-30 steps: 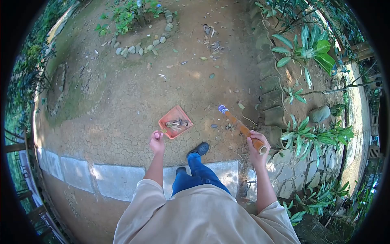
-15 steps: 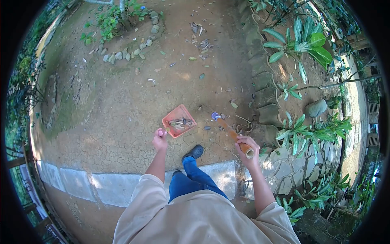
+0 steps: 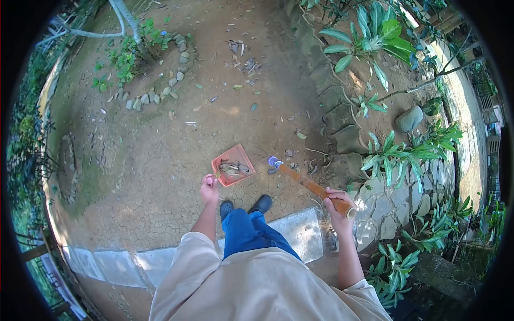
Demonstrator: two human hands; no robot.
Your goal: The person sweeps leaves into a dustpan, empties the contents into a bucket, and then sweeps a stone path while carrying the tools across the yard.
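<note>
My left hand [image 3: 209, 188] is closed around the handle end of an orange-red dustpan [image 3: 246, 155], just ahead of my feet. Dry leaves [image 3: 234, 168] lie in a pile inside the pan. On the other side, my right hand [image 3: 338, 207] wraps round the bamboo handle of a stick broom [image 3: 302, 180], close to its hollow top end. The broom slants down to the left, with purple-and-white binding at its lower end. Its thin, dark bristles are blurred and point toward the dustpan's right side.
Loose leaves [image 3: 249, 67] litter the cracked soil ahead. A ring of stones [image 3: 152, 97] surrounds a small tree at upper left. Along the right runs a raised bed edge with leafy plants [image 3: 399, 155] and a rock [image 3: 409, 119]. A concrete curb [image 3: 297, 232] passes beneath me.
I have stepped forward, and both feet now stand past the curb. The broom has swung so its bristles sit nearer the dustpan, while my right hand moved slightly right and down.
</note>
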